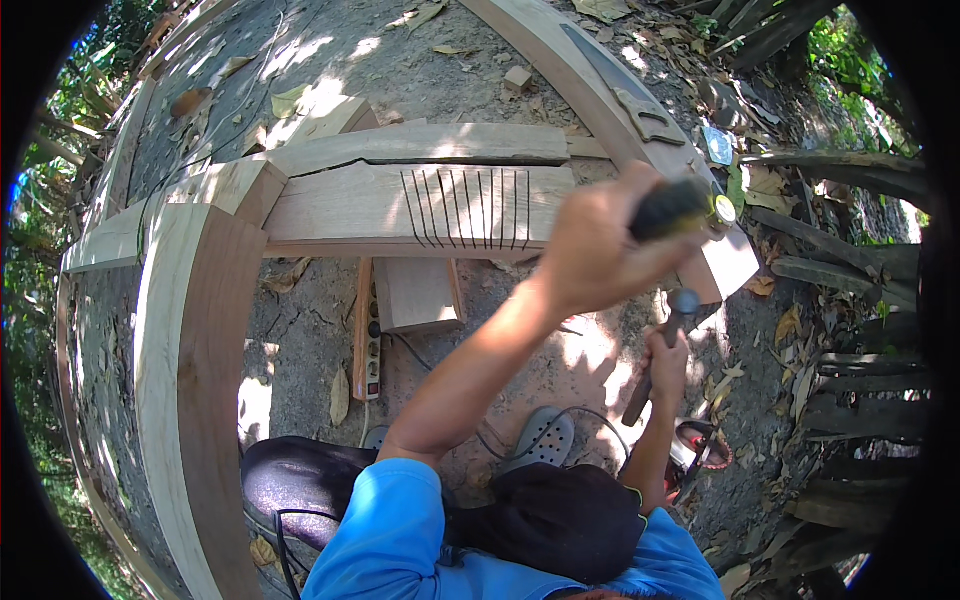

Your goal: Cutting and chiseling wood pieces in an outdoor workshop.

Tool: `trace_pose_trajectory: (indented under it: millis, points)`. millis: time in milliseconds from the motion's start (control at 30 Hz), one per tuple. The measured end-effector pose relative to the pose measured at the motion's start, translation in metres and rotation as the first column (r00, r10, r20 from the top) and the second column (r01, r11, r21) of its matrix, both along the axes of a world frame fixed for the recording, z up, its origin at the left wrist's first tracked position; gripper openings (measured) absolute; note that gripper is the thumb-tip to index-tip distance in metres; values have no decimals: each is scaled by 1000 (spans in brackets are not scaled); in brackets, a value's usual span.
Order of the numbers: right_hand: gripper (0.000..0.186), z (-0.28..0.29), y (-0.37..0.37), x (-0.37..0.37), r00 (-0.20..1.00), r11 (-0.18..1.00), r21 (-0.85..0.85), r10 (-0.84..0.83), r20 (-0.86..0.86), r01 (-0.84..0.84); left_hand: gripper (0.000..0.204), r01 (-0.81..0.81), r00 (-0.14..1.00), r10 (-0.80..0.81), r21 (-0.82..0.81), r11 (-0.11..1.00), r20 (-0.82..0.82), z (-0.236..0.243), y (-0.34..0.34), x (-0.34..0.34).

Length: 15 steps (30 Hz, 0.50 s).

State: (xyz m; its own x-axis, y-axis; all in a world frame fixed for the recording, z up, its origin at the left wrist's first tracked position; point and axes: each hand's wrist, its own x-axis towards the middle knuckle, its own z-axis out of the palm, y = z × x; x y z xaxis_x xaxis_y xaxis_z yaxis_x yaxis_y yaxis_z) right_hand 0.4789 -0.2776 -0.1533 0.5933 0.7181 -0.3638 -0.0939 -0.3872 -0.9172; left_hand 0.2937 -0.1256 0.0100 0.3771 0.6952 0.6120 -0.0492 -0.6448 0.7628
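Observation:
My left hand (590, 245) grips a black-and-yellow tool (672, 210), possibly a tape measure, over the right-hand timber (730, 265); its exact kind is unclear. Lower right, my right hand (665, 355) is closed around the dark handle of a hammer, whose metal head (683, 302) points upward. Several thin black rods or long nails (467, 210) lie side by side across a horizontal plank (350, 205), left of my left hand. A handsaw (600, 70) rests on the long timber at the top right.
A thick post (195, 380) fills the left. Below the plank are a wooden block (415, 300), a power strip (373, 365) and cables. A red power tool (690, 460) sits by my right forearm. Dark weathered slats (860, 380) line the right side; dry leaves scatter the dirt.

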Motion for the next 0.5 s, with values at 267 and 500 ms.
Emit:
trace_pose_trajectory:
  millis: [267, 500]
  points:
    - [37, -139, -61, 9, 696, 968, -251, 181, 695, -1, 28, 28, 865, 151, -347, 938, 479, -6, -18, -102]
    - [58, 67, -8, -97, 472, 925, 264, 369, -801, -275, 28, 354, 906, -257, 268, 896, -335, -56, -113, -43]
